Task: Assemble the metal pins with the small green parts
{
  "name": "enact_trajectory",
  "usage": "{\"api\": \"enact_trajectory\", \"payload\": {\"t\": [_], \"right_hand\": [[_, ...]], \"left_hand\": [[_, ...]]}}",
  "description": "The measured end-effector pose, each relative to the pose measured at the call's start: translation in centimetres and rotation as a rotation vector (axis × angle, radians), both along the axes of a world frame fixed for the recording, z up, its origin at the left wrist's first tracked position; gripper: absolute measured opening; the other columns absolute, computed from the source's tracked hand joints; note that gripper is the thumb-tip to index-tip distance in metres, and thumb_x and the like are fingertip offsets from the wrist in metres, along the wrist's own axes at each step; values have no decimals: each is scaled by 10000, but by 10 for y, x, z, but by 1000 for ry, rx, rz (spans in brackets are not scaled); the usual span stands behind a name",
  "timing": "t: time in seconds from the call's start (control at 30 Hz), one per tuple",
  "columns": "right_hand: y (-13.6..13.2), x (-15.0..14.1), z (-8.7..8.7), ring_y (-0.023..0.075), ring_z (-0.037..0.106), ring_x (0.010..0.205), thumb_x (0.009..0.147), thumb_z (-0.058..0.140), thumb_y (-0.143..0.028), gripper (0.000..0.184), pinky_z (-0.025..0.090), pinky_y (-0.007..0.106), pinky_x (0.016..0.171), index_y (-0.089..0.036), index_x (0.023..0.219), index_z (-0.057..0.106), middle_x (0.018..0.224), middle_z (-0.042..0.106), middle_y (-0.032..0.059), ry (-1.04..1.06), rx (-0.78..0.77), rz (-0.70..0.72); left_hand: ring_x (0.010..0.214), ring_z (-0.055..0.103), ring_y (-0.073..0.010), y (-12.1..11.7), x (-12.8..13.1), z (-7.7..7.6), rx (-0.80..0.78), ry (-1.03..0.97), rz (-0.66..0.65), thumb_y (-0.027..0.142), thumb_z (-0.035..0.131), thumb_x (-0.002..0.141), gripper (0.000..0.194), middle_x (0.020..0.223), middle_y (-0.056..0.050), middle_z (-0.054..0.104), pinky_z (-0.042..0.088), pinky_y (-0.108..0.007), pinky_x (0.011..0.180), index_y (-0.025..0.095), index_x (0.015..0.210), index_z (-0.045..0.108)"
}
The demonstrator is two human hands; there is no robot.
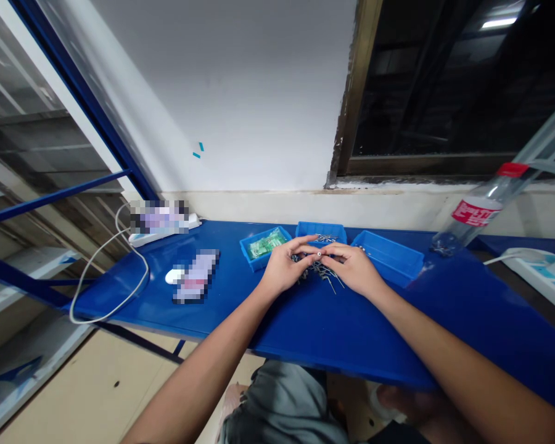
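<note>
My left hand (284, 265) and my right hand (355, 265) meet over the blue table, fingers pinched together. Between their fingertips sits a small metal piece with a round, pale end (319, 253); its exact kind is too small to make out. Just beneath my hands lies a loose pile of thin metal rods (326, 275), partly hidden by my fingers. Behind them stands a blue bin (321, 229) with similar metal pieces in it. Left of that, another blue bin (259, 262) holds green-and-white packets (263, 244). A third blue bin (393, 259) is on the right, with a few small pieces at its left end.
A blurred flat object (197, 276) and a white round item (173, 276) lie on the blue table (324, 327) at left. A white cable (76, 296) loops from a power strip (166, 231). At right stands a tilted clear bottle (476, 209) with a red cap.
</note>
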State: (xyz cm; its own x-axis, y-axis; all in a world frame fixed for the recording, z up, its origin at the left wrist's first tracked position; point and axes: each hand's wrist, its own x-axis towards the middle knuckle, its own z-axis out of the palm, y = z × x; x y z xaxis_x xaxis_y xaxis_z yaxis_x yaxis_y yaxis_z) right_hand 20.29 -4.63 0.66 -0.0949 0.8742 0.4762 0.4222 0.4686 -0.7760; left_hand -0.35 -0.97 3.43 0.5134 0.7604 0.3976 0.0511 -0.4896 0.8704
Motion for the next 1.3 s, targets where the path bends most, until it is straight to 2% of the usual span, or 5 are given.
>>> {"api": "enact_trajectory", "payload": {"t": [0.27, 0.4, 0.63, 0.83, 1.3], "right_hand": [[2, 0, -1, 261, 750, 902, 969, 664, -513, 308, 584, 405, 841, -242, 1000, 807, 979, 812, 64, 124, -106, -102], [4, 4, 1, 216, 716, 825, 1006, 585, -572, 403, 565, 346, 772, -216, 1040, 771, 930, 784, 68, 195, -109, -149], [6, 6, 2, 169, 641, 661, 968, 598, -662, 493, 480, 273, 577, -198, 975, 764, 805, 733, 54, 255, -143, -199], [2, 6, 3, 142, 539, 443, 944, 539, -768, 643, 416, 288, 467, -189, 758, 748, 599, 669, 34, 170, -245, -269], [-2, 3, 1, 171, 608, 510, 985, 528, -703, 580, 458, 293, 499, -216, 783, 769, 656, 718, 32, 17, -196, -228]], "left_hand": [[1203, 724, -236, 4, 1, -6, 38, -40, 17, 288, 598, 1029, 343, 1328, -137, 739, 577, -383, 1050, 172, 1347, 651], [1115, 742, -239, 5, 0, -11, 162, 196, 27, 312, 594, 1026, 270, 1240, -107, 771, 584, -384, 1014, 189, 1228, 723], [1293, 652, -286, 6, -1, -21, 489, 500, -111, 396, 686, 977, 375, 1340, -124, 728, 505, -415, 1132, 173, 1277, 720], [1171, 703, -242, 12, -3, -25, 530, 551, -94, 254, 656, 980, 235, 1236, -89, 766, 534, -354, 1064, 189, 1186, 748], [968, 749, -204, 14, -2, -26, 491, 488, -26, 115, 664, 937, 163, 1061, -54, 809, 567, -309, 899, 195, 1019, 780]]}}
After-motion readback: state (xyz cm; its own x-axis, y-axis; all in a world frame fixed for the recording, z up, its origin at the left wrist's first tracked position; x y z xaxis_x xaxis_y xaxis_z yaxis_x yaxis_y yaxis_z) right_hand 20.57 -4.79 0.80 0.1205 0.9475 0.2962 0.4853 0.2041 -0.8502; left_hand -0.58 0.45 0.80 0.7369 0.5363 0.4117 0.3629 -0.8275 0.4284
